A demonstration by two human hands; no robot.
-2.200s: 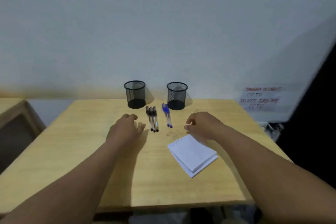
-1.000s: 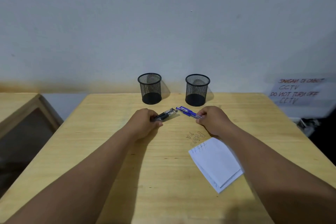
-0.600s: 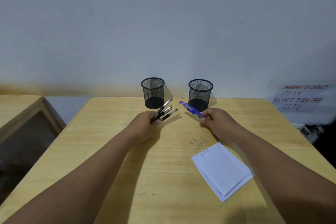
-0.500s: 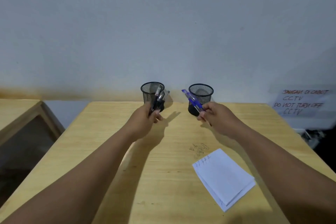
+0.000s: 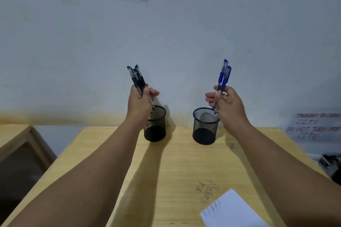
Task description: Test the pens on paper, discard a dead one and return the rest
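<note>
My left hand [image 5: 139, 104] grips three black pens [image 5: 136, 77] upright, tips down over the left black mesh cup [image 5: 156, 127]. My right hand [image 5: 227, 105] pinches two blue pens [image 5: 223, 75] upright, their tips just at the rim of the right mesh cup [image 5: 204, 127]. Both cups stand at the far edge of the wooden table [image 5: 175, 167] and look empty inside. A white notepad [image 5: 232, 210] with short pen strokes near its top lies at the near right.
Ink scribbles [image 5: 206, 190] mark the tabletop beside the notepad. A second wooden desk [image 5: 16, 140] stands to the left. A handwritten CCTV notice [image 5: 313, 127] hangs on the wall at the right, above some dark clutter.
Both hands picked the pens off the table, the left the black ones and the right the blue ones. They rose and turned the pens upright above the two cups.
</note>
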